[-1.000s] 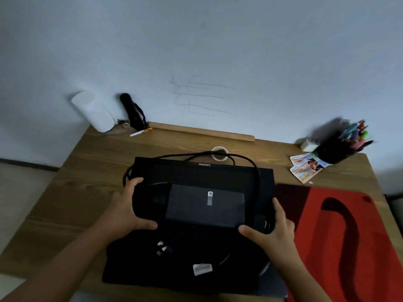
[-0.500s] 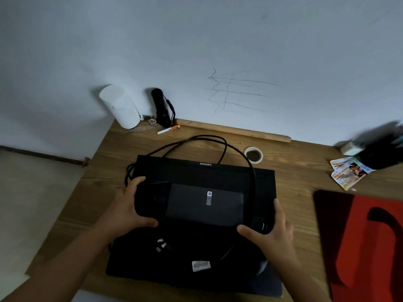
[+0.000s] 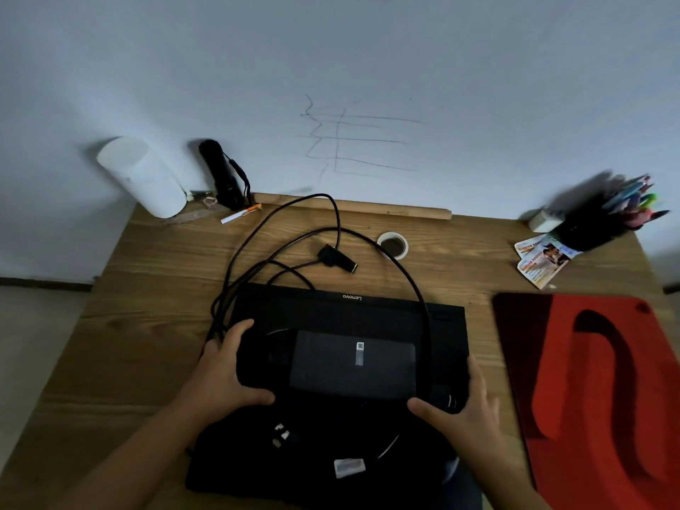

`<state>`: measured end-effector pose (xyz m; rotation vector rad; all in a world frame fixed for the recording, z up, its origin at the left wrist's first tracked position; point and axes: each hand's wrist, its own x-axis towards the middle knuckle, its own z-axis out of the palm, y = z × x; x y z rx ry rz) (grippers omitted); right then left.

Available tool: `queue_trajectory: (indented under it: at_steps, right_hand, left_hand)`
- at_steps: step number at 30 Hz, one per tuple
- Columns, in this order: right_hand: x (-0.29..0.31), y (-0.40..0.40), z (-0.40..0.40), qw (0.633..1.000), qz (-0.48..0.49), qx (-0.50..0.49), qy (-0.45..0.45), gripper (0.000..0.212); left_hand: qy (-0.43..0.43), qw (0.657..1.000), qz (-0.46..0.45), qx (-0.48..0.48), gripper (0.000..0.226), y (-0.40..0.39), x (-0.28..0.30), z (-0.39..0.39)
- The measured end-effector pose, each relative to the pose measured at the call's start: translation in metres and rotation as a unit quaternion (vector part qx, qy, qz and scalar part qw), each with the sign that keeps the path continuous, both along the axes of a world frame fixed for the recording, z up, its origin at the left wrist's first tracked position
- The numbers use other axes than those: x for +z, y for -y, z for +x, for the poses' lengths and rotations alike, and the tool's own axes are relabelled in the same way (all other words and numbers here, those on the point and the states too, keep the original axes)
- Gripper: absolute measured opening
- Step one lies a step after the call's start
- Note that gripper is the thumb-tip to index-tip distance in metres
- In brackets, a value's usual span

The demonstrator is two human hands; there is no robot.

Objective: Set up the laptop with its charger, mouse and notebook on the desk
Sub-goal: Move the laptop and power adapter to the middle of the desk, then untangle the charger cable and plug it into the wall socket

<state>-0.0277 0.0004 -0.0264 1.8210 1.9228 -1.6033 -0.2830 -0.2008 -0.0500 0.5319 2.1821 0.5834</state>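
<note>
Two hands (image 3: 220, 373) (image 3: 465, 417) (one laptop (image 3: 349, 314))

Matt black laptop (image 3: 349, 314), grainy wood desk (image 3: 154, 288).

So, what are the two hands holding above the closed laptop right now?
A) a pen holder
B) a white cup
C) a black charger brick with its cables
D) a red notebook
C: the left hand and the right hand grip the two ends of the black charger brick over the closed laptop, and its cables loop out over the desk.
</note>
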Motion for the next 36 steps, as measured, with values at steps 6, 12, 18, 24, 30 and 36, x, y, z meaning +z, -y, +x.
queue_trajectory:
  at_steps: [6, 12, 18, 24, 30, 36]
  right_hand:
    - [-0.003, 0.003, 0.007, 1.000, 0.012, 0.011, 0.021, 0.122]
    - [-0.002, -0.001, 0.010, 0.998, 0.028, 0.024, 0.049, 0.121]
    - [-0.007, -0.015, 0.011, 0.998, -0.006, 0.020, 0.054, 0.114]
    - [0.007, -0.028, -0.020, 0.956, 0.205, 0.135, 0.162, 0.090]
    - [0.007, -0.028, -0.072, 0.900, 0.273, 0.316, 0.124, 0.075]
    - [-0.005, -0.024, -0.129, 0.882, 0.248, 0.392, 0.081, 0.070]
  left_hand:
    - [-0.031, 0.999, -0.023, -0.006, 0.118, 0.004, -0.002, 0.012]
    - [-0.035, 0.999, -0.024, -0.011, 0.116, 0.005, 0.000, 0.020]
    - [0.054, 0.998, 0.022, -0.033, 0.100, 0.010, 0.011, -0.004]
    - [-0.044, 0.994, 0.022, 0.101, 0.060, -0.018, 0.008, -0.048]
    - [-0.247, 0.967, -0.020, -0.065, 0.053, -0.087, -0.003, -0.054]
    - [-0.239, 0.941, 0.042, -0.237, 0.044, -0.134, -0.016, -0.057]
